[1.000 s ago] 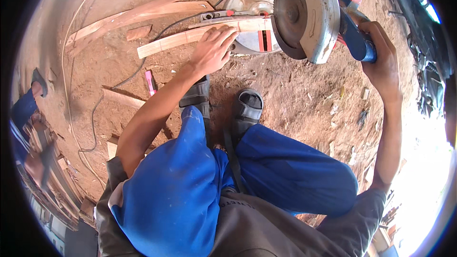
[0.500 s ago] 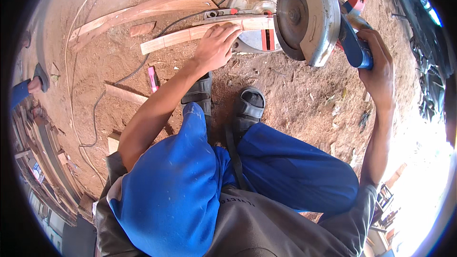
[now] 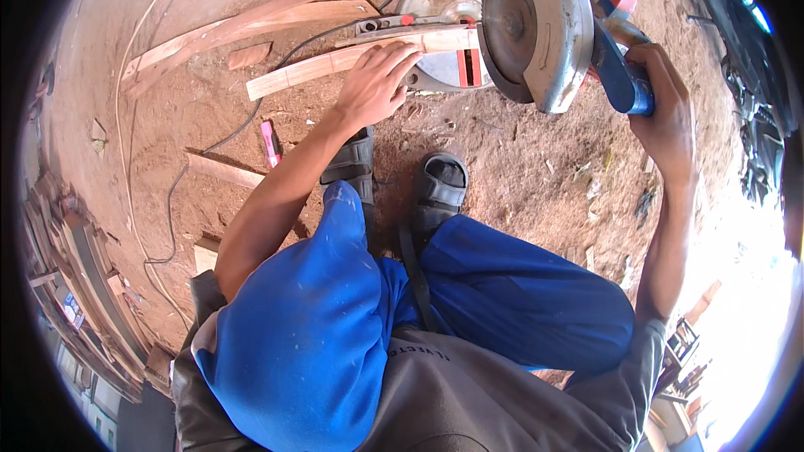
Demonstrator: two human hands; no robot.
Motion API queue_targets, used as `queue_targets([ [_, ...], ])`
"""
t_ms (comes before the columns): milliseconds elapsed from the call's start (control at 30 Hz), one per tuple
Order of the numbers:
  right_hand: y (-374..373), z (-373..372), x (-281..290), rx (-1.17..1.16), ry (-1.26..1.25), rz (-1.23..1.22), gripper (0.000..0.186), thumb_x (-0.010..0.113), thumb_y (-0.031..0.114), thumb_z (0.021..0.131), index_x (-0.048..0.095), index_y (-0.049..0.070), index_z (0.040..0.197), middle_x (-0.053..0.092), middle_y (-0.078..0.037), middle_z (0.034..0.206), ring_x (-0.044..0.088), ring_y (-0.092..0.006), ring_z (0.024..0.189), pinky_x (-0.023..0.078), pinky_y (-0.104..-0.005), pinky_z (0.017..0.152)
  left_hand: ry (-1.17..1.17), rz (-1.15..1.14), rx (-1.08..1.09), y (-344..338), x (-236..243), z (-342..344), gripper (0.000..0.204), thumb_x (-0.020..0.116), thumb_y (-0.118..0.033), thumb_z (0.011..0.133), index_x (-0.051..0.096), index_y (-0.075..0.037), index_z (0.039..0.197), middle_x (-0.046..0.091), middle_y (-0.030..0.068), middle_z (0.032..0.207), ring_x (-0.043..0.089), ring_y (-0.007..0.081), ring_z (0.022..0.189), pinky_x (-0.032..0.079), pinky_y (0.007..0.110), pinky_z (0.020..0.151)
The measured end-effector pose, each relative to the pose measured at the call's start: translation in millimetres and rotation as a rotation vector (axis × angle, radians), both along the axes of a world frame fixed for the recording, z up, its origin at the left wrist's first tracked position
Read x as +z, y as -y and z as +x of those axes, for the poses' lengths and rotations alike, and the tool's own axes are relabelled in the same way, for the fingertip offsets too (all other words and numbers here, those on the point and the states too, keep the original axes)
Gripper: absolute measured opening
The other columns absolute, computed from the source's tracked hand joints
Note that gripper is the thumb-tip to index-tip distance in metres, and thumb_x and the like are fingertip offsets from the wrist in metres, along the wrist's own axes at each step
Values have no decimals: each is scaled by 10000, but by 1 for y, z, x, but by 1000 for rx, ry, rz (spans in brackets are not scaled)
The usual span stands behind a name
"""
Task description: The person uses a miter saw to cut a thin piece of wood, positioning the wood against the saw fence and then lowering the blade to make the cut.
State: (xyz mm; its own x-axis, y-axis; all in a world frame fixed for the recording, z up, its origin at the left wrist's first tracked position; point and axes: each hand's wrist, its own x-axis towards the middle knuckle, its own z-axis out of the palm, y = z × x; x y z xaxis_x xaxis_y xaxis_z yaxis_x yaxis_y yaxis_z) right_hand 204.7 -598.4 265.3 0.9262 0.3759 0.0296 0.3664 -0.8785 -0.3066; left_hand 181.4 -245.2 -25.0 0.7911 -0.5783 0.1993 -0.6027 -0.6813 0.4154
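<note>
My left hand [image 3: 374,84] grips a slightly curved wooden strip [image 3: 293,73] with its fingers laid over the near edge. The strip's right end lies on the base [image 3: 437,72] of a mitre saw, along the fence [image 3: 387,25], and reaches the saw's blade side. My right hand [image 3: 667,117] is wrapped round the saw's blue handle [image 3: 615,84]. The round blade [image 3: 511,21] and its grey guard [image 3: 563,42] stand raised above the base, beside the red-edged slot [image 3: 469,69]. Whether the blade spins cannot be told.
Long boards [image 3: 251,21] and a short offcut [image 3: 249,55] lie on the dirt floor at left. A black cable [image 3: 243,121] runs past a pink marker [image 3: 270,142]. Sandalled feet [image 3: 441,184] stand close before the saw. Stacked timber [image 3: 88,276] is at far left.
The other person's sandalled foot at the far left has gone from view. The saw, the strip and both my hands hold nearly the same place.
</note>
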Motion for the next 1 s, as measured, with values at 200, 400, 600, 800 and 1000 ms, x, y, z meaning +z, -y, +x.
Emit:
queue_targets([
  [200,3,1,-1,-13,14,-29,462,583,-195,690,581,-14,1116,634,-171,1040,646,-356,944,513,-322,869,1,-11,-6,0,-1,0,672,703,-248,912,497,-70,1526,507,105,1536,476,294,1415,370,458,1200],
  [400,1,-4,-3,-25,35,-43,422,605,-178,720,577,-11,1106,632,-165,1044,644,-357,936,521,-331,854,28,-8,-4,-1,-4,-3,647,673,-253,938,497,-52,1528,520,113,1541,479,293,1421,371,453,1200],
  [600,2,-20,-14,-40,56,-66,374,644,-136,747,587,8,1088,647,-160,1065,652,-378,948,532,-369,867,27,-10,12,-1,-4,-7,646,674,-248,939,499,-55,1530,517,98,1551,478,286,1420,378,450,1188],
  [800,5,-29,-29,-44,112,-118,328,702,-61,782,596,16,1082,657,-161,1056,665,-382,933,537,-410,837,23,-21,14,1,-6,-4,657,681,-250,934,494,-62,1535,516,85,1556,479,286,1417,379,446,1191],
  [1000,0,-35,-37,-42,137,-112,333,735,-33,783,608,15,1086,660,-157,1067,677,-371,938,539,-417,832,11,-44,12,-2,-6,-4,663,688,-251,932,490,-77,1541,514,78,1560,478,289,1416,380,446,1198],
])
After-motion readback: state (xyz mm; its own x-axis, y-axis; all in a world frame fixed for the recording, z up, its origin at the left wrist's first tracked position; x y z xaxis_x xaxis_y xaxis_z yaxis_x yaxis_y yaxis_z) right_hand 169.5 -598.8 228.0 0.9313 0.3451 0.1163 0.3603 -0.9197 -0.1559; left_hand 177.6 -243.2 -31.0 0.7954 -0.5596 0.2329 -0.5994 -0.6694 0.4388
